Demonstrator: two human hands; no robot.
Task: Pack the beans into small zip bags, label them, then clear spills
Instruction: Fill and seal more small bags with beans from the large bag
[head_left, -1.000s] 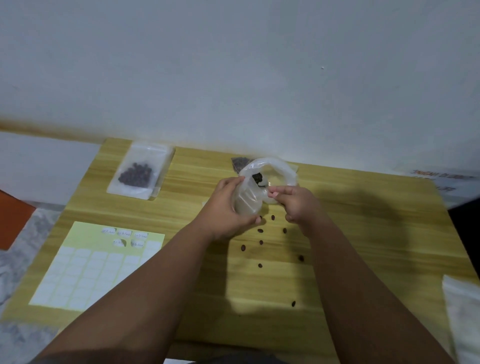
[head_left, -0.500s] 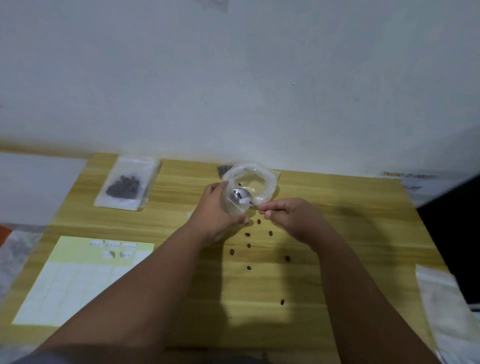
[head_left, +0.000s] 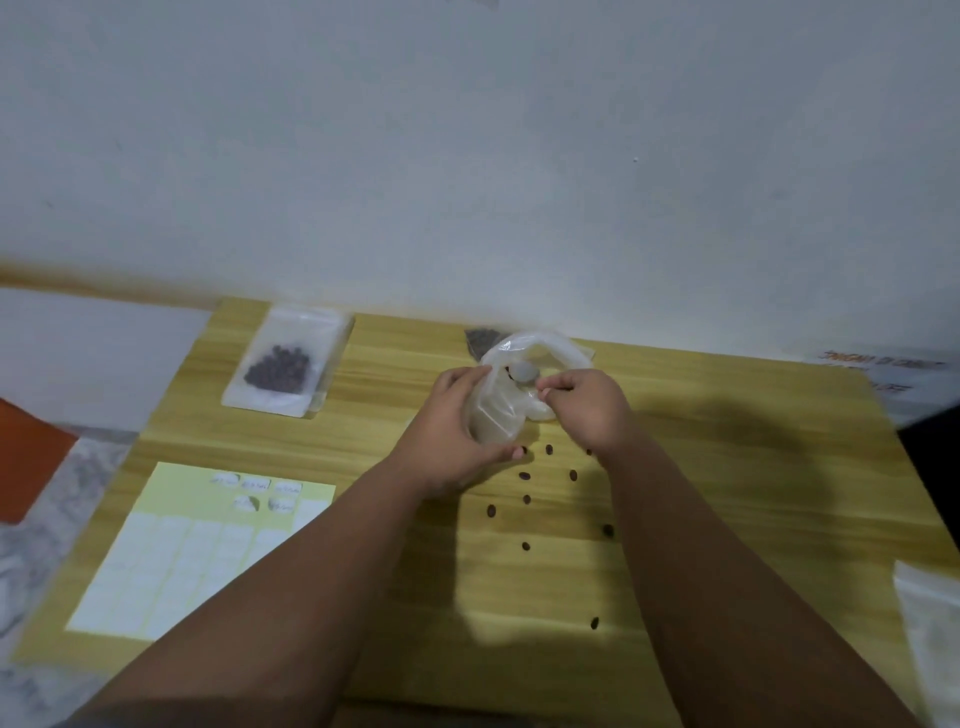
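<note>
Hands work a small zip bag (head_left: 498, 415) near the worktop's (head_left: 727, 519) far edge: the left hand (head_left: 457, 431) wraps its body, the right hand (head_left: 587, 405) pinches a spoon (head_left: 524, 373) at its mouth. Spilled beans (head_left: 524, 475) dot the middle; a filled bag (head_left: 283, 364) lies at the far left corner, a label sheet (head_left: 171, 561) along the left edge.

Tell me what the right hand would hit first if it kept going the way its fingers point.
The right hand points up-left into the bag mouth. First contact would likely be the spoon and the open zip bag the left hand holds; depth is uncertain.
</note>
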